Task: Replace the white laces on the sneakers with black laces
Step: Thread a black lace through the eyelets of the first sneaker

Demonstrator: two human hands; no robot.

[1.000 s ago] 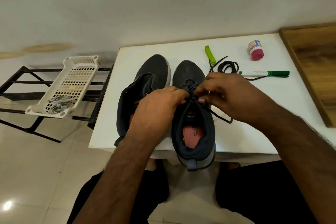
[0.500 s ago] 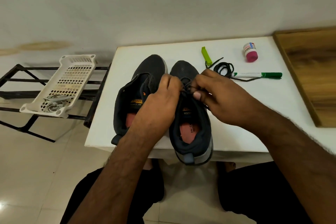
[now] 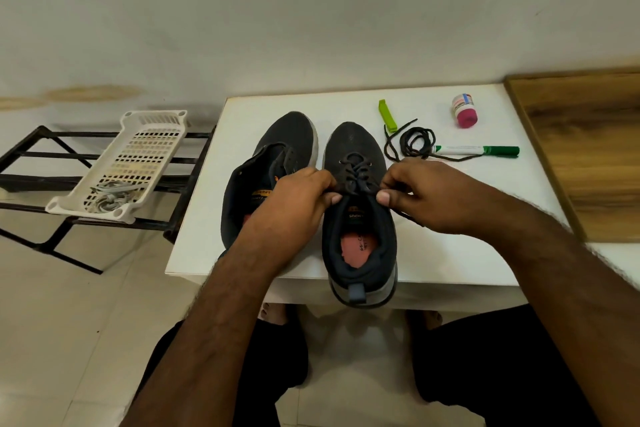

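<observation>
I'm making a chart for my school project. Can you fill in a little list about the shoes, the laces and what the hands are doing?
right shoe: laced in black, heel over table edge
left shoe: no lace visible
left hand: pinches black lace
right hand: pinches same lace
spare black lace: coiled beside green marker
white laces: in white basket

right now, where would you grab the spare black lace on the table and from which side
Probably the coiled loops, pinched from above: they lie flat in a bunch on the table, between the green clip and the marker. The marker lies across the lace's right side, so avoid that.
</observation>
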